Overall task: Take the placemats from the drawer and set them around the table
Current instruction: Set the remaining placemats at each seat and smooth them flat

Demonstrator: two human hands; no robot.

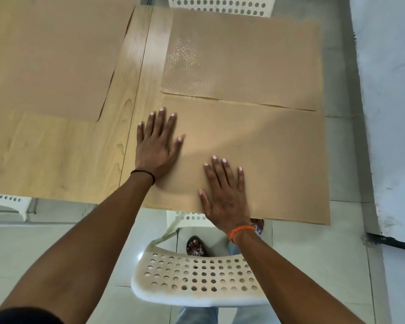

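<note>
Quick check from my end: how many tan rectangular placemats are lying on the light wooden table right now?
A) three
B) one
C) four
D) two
A: one tan placemat lies far left, a second far right, and a third sits nearest, with the left hand and right hand flat on it, on the light wooden table.

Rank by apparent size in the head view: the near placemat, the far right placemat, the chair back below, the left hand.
1. Near placemat and far right placemat: alike; nearness makes ranking unsure.
2. Chair back.
3. Left hand, resting flat on the near placemat.
</note>
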